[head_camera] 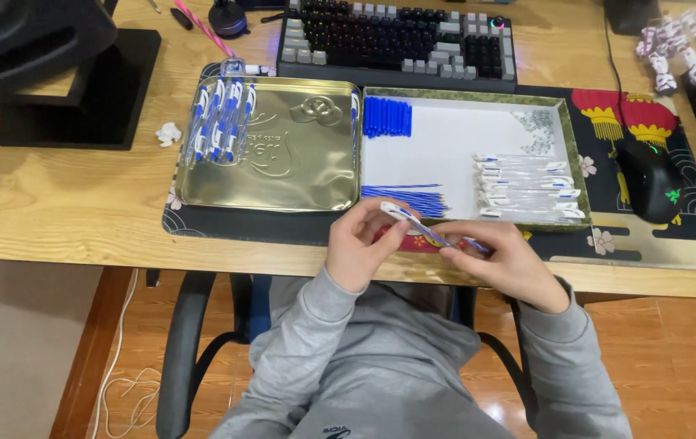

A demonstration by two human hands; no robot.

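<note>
My left hand (360,241) and my right hand (504,260) together hold one pen (425,228) with a clear barrel and blue parts, just above the desk's front edge. The left fingers pinch its white upper end, the right fingers grip its lower end. Behind the hands a white tray with a green rim (461,134) holds blue caps (387,115), thin blue refills (409,197), clear pen barrels (531,189) and small springs (536,130). To its left a gold metal tin lid (291,154) carries several finished pens (219,122).
A keyboard (396,41) lies behind the trays. A black mouse (648,180) rests on the patterned desk mat (648,236) at right. A black stand (80,89) is at left. A crumpled bit of paper (168,133) lies on the wooden desk.
</note>
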